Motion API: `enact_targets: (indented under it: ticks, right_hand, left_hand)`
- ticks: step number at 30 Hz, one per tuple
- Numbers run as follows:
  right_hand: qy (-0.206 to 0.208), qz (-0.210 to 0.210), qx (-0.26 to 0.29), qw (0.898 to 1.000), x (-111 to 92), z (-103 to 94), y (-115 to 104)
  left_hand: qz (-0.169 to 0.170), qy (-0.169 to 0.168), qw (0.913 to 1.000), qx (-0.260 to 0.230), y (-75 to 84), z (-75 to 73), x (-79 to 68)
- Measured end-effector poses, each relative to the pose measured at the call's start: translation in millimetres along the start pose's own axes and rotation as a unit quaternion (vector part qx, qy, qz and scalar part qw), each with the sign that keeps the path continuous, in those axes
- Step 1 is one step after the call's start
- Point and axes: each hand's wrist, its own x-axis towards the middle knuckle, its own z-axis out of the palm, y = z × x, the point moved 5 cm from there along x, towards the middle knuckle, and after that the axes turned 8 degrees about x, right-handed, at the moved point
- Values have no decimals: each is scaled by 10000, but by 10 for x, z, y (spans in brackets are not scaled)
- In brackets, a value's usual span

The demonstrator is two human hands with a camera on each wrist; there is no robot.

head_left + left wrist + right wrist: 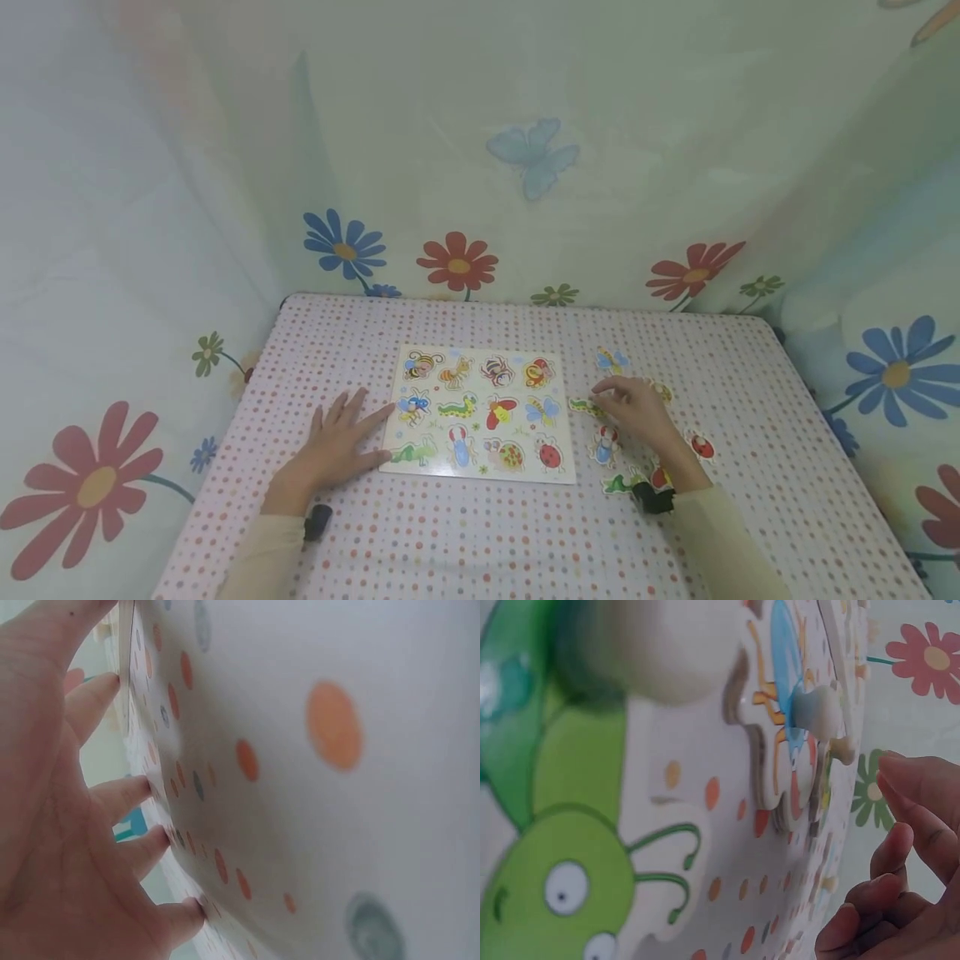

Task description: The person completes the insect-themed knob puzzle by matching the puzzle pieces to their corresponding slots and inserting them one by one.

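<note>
A flat puzzle board printed with rows of insects lies on the table. My left hand has its fingers spread, with thumb and index finger at the board's left edge. In the left wrist view, the fingertips rest on the dotted cloth. My right hand hovers by a green caterpillar piece, fingers loosely bent and nothing held. A wooden knob stands a little apart from those fingers. Nearer the wrist are a blue beetle piece and a big-eyed green piece.
More loose pieces lie right of the board: a dragonfly, a ladybug, a partly covered one behind the right hand, and a red one under the wrist. A flowered curtain surrounds the dotted table.
</note>
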Motion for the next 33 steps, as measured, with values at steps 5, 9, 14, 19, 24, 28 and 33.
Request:
enact_targets:
  ticks: [5,9,14,19,24,28,33]
  right_hand:
    - [-181,266,108,9994,66,21,26]
    - [-287,373,59,9989,86,27,11]
    - [-393,485,-71,9980,96,37,15]
    - [-521,542,-65,9971,98,55,61]
    - [-621,726,79,9954,79,96,101]
    - [-647,848,67,9943,49,127,106]
    - [-637,747,53,9952,32,140,92]
  left_hand:
    - [3,54,10000,-37,-23,-36,13]
    - [-6,84,10000,-21,-28,-48,27]
    - [-17,47,10000,-40,-19,-55,41]
    - [8,58,10000,-69,2,-76,50]
    - [11,45,10000,-53,-1,-61,42]
    - [-17,-10,10000,-43,-7,-28,20]
    - [3,16,10000,-84,4,-28,5]
